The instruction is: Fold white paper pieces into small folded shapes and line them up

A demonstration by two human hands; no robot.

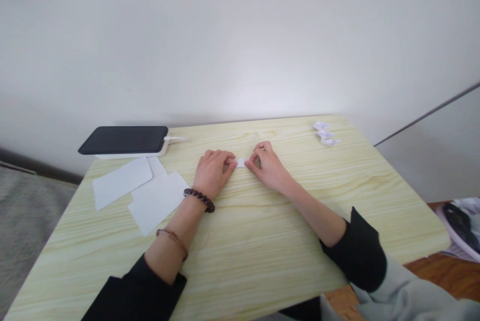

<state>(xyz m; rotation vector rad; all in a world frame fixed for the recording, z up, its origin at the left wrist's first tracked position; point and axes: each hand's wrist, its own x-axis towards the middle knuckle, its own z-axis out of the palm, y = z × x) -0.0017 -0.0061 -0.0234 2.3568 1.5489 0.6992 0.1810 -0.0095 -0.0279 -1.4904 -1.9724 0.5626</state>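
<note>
A small folded piece of white paper (240,163) lies between my two hands near the middle of the table. My left hand (214,171), with a dark beaded bracelet at its wrist, pinches the paper's left end between thumb and forefinger. At the other end, the thumb and fingers of my right hand (267,165) are closed on the paper. The fingertips cover both ends, so its full shape is hidden. Flat white paper sheets (159,203) overlap on the table to the left of my left hand.
Several small folded paper pieces (324,134) sit at the table's back right. A black phone-like device (125,140) on a white block, with a white cable (176,138), stands at the back left. The wall borders the wood-grain table (262,251). A basket (463,238) is beyond the right edge.
</note>
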